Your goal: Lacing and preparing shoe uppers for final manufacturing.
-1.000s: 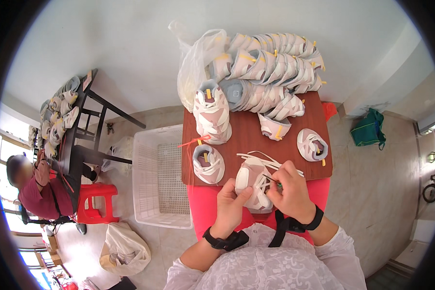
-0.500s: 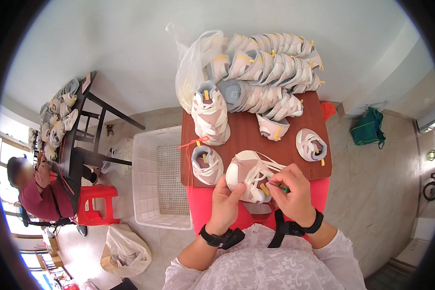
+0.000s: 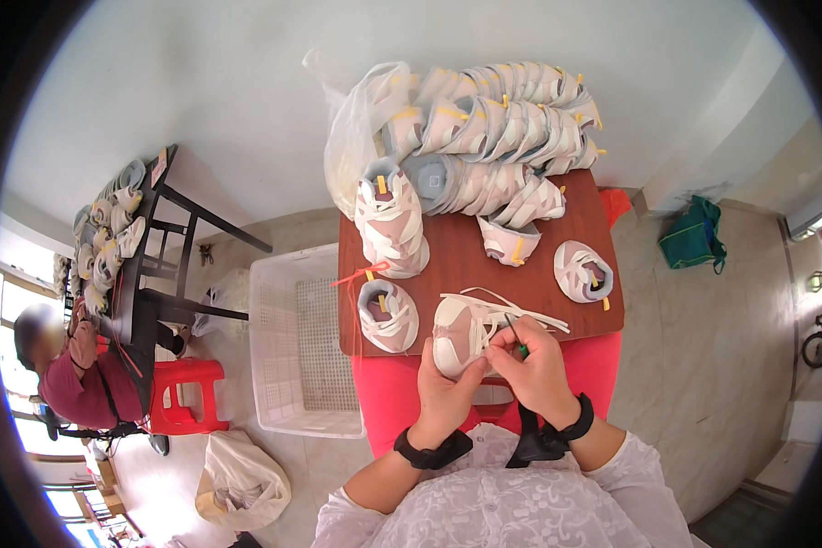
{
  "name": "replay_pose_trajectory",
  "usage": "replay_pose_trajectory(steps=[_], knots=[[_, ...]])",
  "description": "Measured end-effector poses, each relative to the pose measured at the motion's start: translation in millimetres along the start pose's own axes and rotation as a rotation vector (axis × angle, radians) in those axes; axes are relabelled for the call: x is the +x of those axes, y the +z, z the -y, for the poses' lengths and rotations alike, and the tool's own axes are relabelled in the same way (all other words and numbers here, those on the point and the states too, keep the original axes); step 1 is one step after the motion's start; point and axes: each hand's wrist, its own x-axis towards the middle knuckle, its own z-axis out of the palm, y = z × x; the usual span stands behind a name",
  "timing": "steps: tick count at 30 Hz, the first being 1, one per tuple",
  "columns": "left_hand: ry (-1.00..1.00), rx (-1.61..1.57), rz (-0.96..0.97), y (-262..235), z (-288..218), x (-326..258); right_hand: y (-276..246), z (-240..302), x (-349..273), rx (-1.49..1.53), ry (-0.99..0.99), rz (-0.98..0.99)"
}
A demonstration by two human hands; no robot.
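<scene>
At the near edge of the brown tabletop point(image 3: 484, 265), the left hand point(image 3: 443, 388) cups a pink-and-white shoe point(image 3: 457, 333); the right hand point(image 3: 534, 365), just beside, pinches a green-tipped tool point(image 3: 518, 340) against its white laces point(image 3: 511, 310).

Bright, even daylight fills a round fisheye view ringed by a black border. The light seems to come from a window point(image 3: 9, 310) at the far left, which is washed out to white glare. Shadows are soft and faint on the pale wall point(image 3: 201, 100). Straight lines, such as the edges of the brown table point(image 3: 470, 269), bow toward the rim. The centre is sharp; a person point(image 3: 64, 374) at the left edge looks stretched and blurred.
</scene>
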Motion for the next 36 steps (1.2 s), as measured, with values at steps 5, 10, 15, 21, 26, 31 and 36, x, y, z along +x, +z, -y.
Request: replay_pose_trajectory(steps=[5,10,15,21,26,31,36], knots=[[0.005,0.025,-0.042,1,0,-1,-1,-3,0,-0.037,-0.141,0.027],[0.011,0.009,-0.026,0,-1,-1,-5,-8,2,0.039,-0.090,0.108],[-0.026,-0.020,-0.022,-11,4,5,-7,-4,2,0.088,-0.037,0.147],[-0.204,-0.419,0.093,-22,-5,12,-14,-12,1,-0.209,-0.189,-0.123],[-0.359,-0.513,0.238,-23,-10,8,-14,-3,11,-0.132,-0.267,-0.162],[-0.377,-0.483,0.272,-25,-6,8,-20,-15,15,-0.165,-0.332,-0.055],[-0.328,-0.398,0.246,-24,-7,7,-24,-10,16,-0.219,-0.367,-0.052]])
